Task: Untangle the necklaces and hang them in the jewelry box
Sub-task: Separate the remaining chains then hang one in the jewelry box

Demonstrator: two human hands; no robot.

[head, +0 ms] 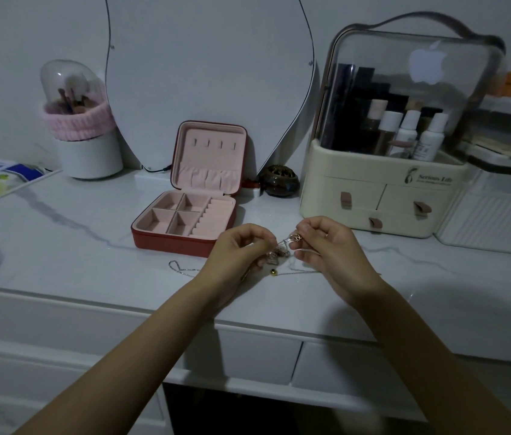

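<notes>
Two bare forearms reach up from the bottom of the frame and meet at centre, over the marble-patterned tabletop (59, 233). Between them hangs the tangle of necklaces (282, 248): the left hand (238, 255) pinches its lower left part with curled fingers, and the right hand (332, 246) pinches the upper right, where a small looped pendant shows. Thin chain trails from the knot onto the tabletop, looping out to the left, and a small dark bead lies just below the tangle. Just behind the hands, at centre, stands the red jewelry box (191, 215), lid upright, its pink lining and hooks bare. At upper right sits a cream cosmetics organizer (383, 196).
</notes>
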